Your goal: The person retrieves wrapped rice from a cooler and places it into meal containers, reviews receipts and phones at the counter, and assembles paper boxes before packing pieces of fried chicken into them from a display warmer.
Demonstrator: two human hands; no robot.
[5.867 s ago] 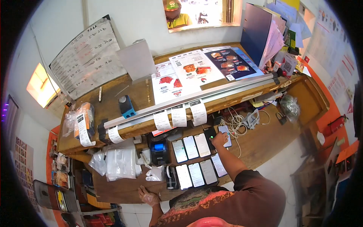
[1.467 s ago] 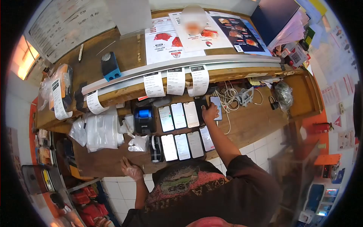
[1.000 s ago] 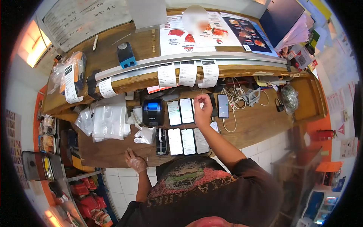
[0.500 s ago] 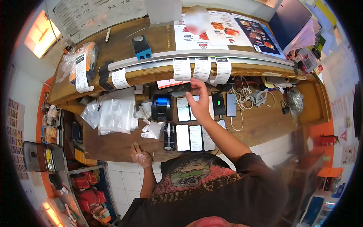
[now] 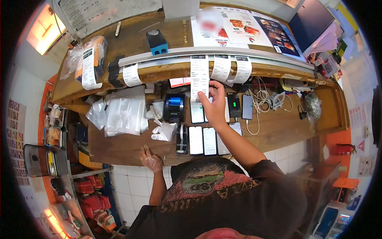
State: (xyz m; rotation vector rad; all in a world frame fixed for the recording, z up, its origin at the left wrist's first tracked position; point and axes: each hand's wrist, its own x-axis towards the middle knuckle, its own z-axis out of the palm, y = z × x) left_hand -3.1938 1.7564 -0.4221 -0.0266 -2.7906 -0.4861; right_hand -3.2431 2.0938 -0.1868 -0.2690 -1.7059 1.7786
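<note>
My right hand (image 5: 215, 104) reaches up to the shelf edge and pinches the lower end of a long printed receipt (image 5: 199, 75) between thumb and fingers. That paper hangs straight down from the metal rail (image 5: 254, 52). Beside it on the right hang two shorter receipts (image 5: 221, 67) (image 5: 242, 71). Below my right hand lie several phones, including one with a lit screen (image 5: 210, 141). My left hand (image 5: 152, 160), in a clear plastic glove, rests on the front edge of the wooden desk (image 5: 115, 149) with its fingers stretched out. It holds nothing.
Clear plastic bags (image 5: 126, 113) lie at the desk's left. A black receipt printer (image 5: 174, 108) and a smaller black device (image 5: 182, 139) stand near the middle. White cables (image 5: 260, 99) tangle at right. A blue-and-black box (image 5: 157, 42) and menu sheets (image 5: 242, 30) lie on the upper shelf.
My right hand has closed on the receipt's lower end, and that receipt now hangs longer and straighter. My left hand stays at the desk edge. The view has shifted slightly.
</note>
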